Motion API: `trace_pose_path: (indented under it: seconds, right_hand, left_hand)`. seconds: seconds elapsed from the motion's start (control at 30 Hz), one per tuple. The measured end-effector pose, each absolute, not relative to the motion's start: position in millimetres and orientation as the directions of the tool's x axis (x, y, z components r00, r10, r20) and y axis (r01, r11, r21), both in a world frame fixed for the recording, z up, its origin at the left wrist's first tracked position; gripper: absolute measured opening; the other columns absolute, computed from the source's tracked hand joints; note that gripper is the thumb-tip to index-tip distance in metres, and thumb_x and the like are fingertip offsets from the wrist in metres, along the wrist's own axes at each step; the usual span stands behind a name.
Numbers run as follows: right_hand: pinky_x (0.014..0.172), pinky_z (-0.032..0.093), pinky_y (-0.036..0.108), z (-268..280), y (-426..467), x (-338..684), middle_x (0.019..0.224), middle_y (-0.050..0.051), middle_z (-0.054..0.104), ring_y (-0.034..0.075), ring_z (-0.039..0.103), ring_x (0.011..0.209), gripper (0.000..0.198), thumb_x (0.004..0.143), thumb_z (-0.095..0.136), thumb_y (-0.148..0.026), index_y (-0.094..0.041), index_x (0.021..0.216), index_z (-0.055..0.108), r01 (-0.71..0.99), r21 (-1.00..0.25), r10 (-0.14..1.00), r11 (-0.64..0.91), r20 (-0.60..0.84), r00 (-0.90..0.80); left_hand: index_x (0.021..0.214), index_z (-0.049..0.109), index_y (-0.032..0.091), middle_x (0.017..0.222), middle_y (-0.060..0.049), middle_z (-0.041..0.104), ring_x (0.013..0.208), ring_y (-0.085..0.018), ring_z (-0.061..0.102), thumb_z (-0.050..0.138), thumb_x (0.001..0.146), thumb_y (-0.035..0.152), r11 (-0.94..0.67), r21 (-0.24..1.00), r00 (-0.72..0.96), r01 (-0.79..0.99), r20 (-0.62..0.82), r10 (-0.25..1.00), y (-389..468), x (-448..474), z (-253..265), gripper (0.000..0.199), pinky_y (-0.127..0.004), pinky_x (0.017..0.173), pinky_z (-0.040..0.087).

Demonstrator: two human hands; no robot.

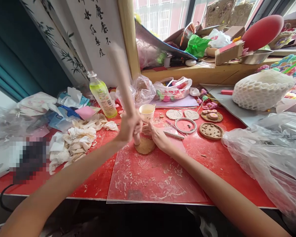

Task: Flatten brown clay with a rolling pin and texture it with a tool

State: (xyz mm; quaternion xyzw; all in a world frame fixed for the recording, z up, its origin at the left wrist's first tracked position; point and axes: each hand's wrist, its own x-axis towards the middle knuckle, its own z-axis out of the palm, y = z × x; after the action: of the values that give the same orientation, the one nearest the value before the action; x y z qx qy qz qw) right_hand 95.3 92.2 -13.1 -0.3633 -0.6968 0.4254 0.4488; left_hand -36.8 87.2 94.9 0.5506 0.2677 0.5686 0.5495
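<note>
My left hand [130, 126] is wrapped round a wooden rolling pin [124, 84], held nearly upright and blurred toward its top. The pin's lower end [137, 139] meets the left part of a flat brown clay disc [145, 146]. On the disc's right side, my right hand [158, 135] has its fingers stretched out toward the far edge, and I see nothing in its grasp. Beneath the clay lies a clear plastic sheet [148, 184] smeared with clay bits. Just beyond the hands stands a paper cup [147, 113] of cloudy liquid.
A bottle of yellow-green drink [103, 95] stands behind crumpled tissues [76, 141] on the left. To the right are a pale ring [194, 126], a round clay dish [211, 131] and decorated clay pieces [211, 115]. Plastic bags [268, 154] spread over the red table's [227, 177] right side.
</note>
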Motion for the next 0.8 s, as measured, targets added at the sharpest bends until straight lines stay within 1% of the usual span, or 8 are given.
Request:
trace_pose_path:
  seconds: [0.07, 0.2, 0.33, 0.37, 0.5, 0.57, 0.7, 0.8]
  right_hand:
    - [0.091, 0.044, 0.037, -12.1, 91.8, 96.0, 0.092, 0.007, 0.064, 0.02, 0.058, 0.092, 0.051, 0.092, 0.022, -0.055, -0.018, 0.093, 0.057, 0.176, -0.895, 0.878, 0.41, 0.335, -0.342]
    - [0.09, 0.043, 0.036, -11.9, 91.3, 95.1, 0.095, 0.008, 0.064, 0.019, 0.058, 0.093, 0.043, 0.094, 0.025, -0.048, -0.019, 0.092, 0.057, 0.218, -0.873, 0.87, 0.435, 0.346, -0.352]
    - [0.091, 0.043, 0.035, -13.3, 91.4, 93.3, 0.096, 0.008, 0.063, 0.018, 0.058, 0.093, 0.04, 0.094, 0.027, -0.046, -0.019, 0.093, 0.057, 0.213, -0.875, 0.869, 0.435, 0.347, -0.353]
    - [0.091, 0.043, 0.036, -13.7, 91.7, 93.2, 0.096, 0.008, 0.064, 0.018, 0.058, 0.094, 0.041, 0.094, 0.027, -0.046, -0.019, 0.094, 0.057, 0.208, -0.877, 0.87, 0.432, 0.345, -0.352]
    - [0.095, 0.042, 0.039, -15.0, 92.9, 94.7, 0.098, 0.009, 0.064, 0.021, 0.057, 0.1, 0.049, 0.093, 0.023, -0.052, -0.019, 0.101, 0.059, 0.16, -0.904, 0.885, 0.396, 0.329, -0.329]
    - [0.099, 0.039, 0.041, -14.4, 92.8, 96.5, 0.104, 0.009, 0.064, 0.022, 0.055, 0.106, 0.053, 0.091, 0.024, -0.057, -0.02, 0.106, 0.059, 0.129, -0.912, 0.887, 0.389, 0.333, -0.321]
    - [0.106, 0.032, 0.045, -9.0, 90.2, 98.8, 0.111, 0.008, 0.063, 0.023, 0.052, 0.114, 0.064, 0.086, 0.024, -0.067, -0.021, 0.11, 0.06, 0.085, -0.913, 0.867, 0.399, 0.346, -0.36]
    - [0.107, 0.031, 0.047, -2.9, 88.1, 98.4, 0.107, 0.01, 0.065, 0.024, 0.055, 0.11, 0.071, 0.084, 0.019, -0.071, -0.018, 0.107, 0.062, 0.039, -0.93, 0.857, 0.364, 0.319, -0.404]
  left_hand:
    - [0.051, 0.036, 0.019, 0.033, 0.009, 0.031, 0.026, -0.003, 0.023, 0.06, 0.068, 0.019, -0.223, 0.924, 0.212, -0.312, 0.297, 0.931, 89.5, -37.0, 87.6, 0.029, -0.019, 0.03, 0.017]
    - [0.051, 0.029, 0.019, 0.033, 0.01, 0.024, 0.028, -0.003, 0.022, 0.053, 0.07, 0.024, -0.402, 0.806, -0.006, -0.435, 0.444, 0.896, 96.3, -42.7, 85.1, 0.031, -0.019, 0.032, 0.02]
    - [0.049, 0.032, 0.019, 0.032, 0.01, 0.026, 0.026, -0.003, 0.022, 0.059, 0.065, 0.018, -0.255, 0.902, 0.107, -0.348, 0.309, 0.945, 96.2, -47.1, 88.7, 0.031, -0.02, 0.031, 0.015]
    - [0.05, 0.032, 0.019, 0.032, 0.01, 0.026, 0.026, -0.003, 0.021, 0.059, 0.065, 0.017, -0.26, 0.901, 0.106, -0.346, 0.313, 0.944, 95.0, -47.7, 92.0, 0.031, -0.02, 0.031, 0.016]
    - [0.053, 0.032, 0.019, 0.035, 0.01, 0.026, 0.03, -0.002, 0.021, 0.057, 0.069, 0.019, -0.447, 0.79, 0.022, -0.419, 0.502, 0.865, 86.7, -46.2, 101.6, 0.029, -0.017, 0.033, 0.022]
    - [0.052, 0.032, 0.019, 0.032, 0.01, 0.026, 0.027, -0.003, 0.021, 0.056, 0.07, 0.021, -0.437, 0.801, 0.086, -0.41, 0.51, 0.856, 81.0, -42.5, 94.3, 0.03, -0.019, 0.03, 0.017]
    - [0.051, 0.038, 0.019, 0.034, 0.008, 0.033, 0.028, -0.004, 0.025, 0.06, 0.069, 0.016, -0.196, 0.949, 0.347, -0.249, 0.276, 0.897, 75.0, -34.3, 79.5, 0.029, -0.02, 0.031, 0.017]
    - [0.05, 0.036, 0.019, 0.033, 0.009, 0.029, 0.028, -0.004, 0.023, 0.058, 0.069, 0.018, -0.242, 0.912, 0.314, -0.332, 0.349, 0.883, 77.5, -28.8, 88.9, 0.029, -0.019, 0.031, 0.018]
